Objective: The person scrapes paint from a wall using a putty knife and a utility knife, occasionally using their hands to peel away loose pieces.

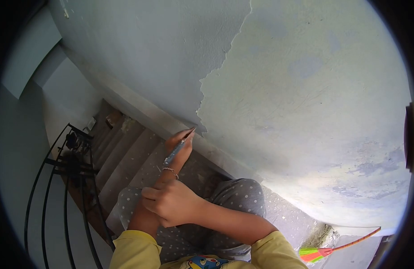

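Note:
My left hand (181, 144) is closed around a slim grey tool (174, 152), perhaps a scraper or knife, whose tip points up and right toward the lower edge of the wall. A beaded bracelet (170, 172) circles the left wrist. Lower down, my right hand (171, 204) lies across the left forearm with its fingers curled over it. Just above the tool, a ragged edge of peeled paint (201, 96) separates blue-grey paint (139, 49) from a paler greenish surface (296, 89).
Dusty stairs (126, 154) descend at the left beside a black metal railing (46, 201). Dotted grey trousers (243, 197) cover my bent knees. At the lower right lies a green and orange broom (317, 253) near crumbled debris (321, 235).

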